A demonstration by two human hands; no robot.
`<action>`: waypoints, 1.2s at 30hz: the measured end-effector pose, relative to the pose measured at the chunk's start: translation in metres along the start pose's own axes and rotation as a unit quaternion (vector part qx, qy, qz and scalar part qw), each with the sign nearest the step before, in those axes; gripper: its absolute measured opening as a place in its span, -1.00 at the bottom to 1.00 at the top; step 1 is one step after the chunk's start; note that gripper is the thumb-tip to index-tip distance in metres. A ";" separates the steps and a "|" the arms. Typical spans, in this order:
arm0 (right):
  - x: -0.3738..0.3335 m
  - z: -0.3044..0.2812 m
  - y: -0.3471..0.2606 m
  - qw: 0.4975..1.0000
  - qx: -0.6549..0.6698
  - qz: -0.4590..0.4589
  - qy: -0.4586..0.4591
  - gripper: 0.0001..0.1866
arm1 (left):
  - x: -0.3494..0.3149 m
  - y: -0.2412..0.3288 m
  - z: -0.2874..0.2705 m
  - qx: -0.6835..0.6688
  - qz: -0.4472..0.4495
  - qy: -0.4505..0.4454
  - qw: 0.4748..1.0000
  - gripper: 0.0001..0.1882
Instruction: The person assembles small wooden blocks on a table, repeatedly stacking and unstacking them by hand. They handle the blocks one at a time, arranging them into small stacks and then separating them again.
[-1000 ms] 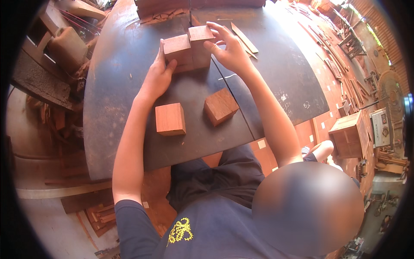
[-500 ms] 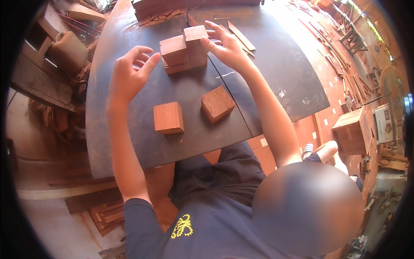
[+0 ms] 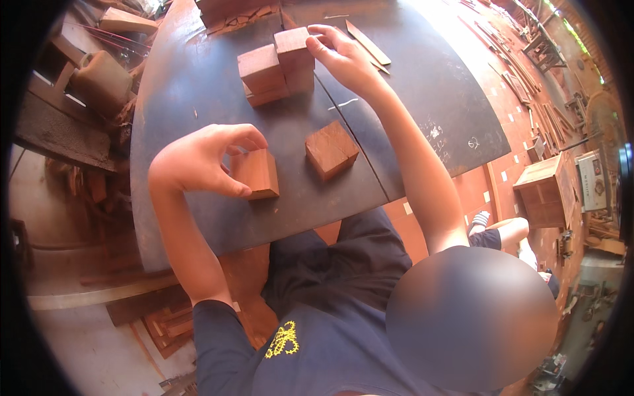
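My left hand [image 3: 198, 162] curls around a reddish wooden cube [image 3: 259, 173] on the dark tabletop [image 3: 191, 86]; the thumb is on its near face and the fingers are over its top. Farther away stands a small stack of wooden blocks [image 3: 264, 72]. My right hand [image 3: 343, 58] pinches the right-hand upper block [image 3: 294, 49] of that stack with its fingertips. A third loose cube [image 3: 331, 150] lies tilted between the two hands, touched by neither.
Thin wooden strips [image 3: 367, 42] lie on the table beyond my right hand. More timber [image 3: 228, 10] sits at the far edge. A tan canister [image 3: 100, 79] stands to the left and a wooden crate [image 3: 543, 191] on the floor to the right.
My left hand left the stack, swung down toward me and closed on the near cube. My right hand stayed at the stack.
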State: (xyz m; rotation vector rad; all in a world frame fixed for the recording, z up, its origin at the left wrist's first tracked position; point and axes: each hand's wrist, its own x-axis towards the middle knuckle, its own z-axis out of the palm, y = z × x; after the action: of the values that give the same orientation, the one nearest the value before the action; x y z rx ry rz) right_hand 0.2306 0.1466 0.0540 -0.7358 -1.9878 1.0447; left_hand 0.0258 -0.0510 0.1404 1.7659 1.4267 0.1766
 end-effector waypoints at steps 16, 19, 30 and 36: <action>0.004 0.006 0.010 0.999 0.019 -0.029 0.007 -0.34 | 0.033 -0.040 -0.025 -0.166 0.190 0.561 0.788 -0.48; 0.001 0.007 0.004 1.000 0.017 -0.019 0.004 -0.34 | 0.049 -0.045 -0.029 -0.137 0.241 0.542 0.794 -0.56; -0.003 0.006 0.001 0.999 0.031 -0.005 -0.001 -0.35 | 0.090 -0.063 -0.010 -0.036 0.216 0.535 0.816 -0.32; -0.006 0.007 0.002 0.998 0.051 -0.015 -0.026 -0.33 | 0.099 -0.103 0.013 -0.147 0.167 0.471 0.854 -0.26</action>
State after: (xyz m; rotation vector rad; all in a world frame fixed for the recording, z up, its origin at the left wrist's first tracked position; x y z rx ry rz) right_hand 0.2284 0.1404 0.0480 -0.6276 -1.9678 1.1488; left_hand -0.0090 0.0284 0.0261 1.6983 1.5667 1.5398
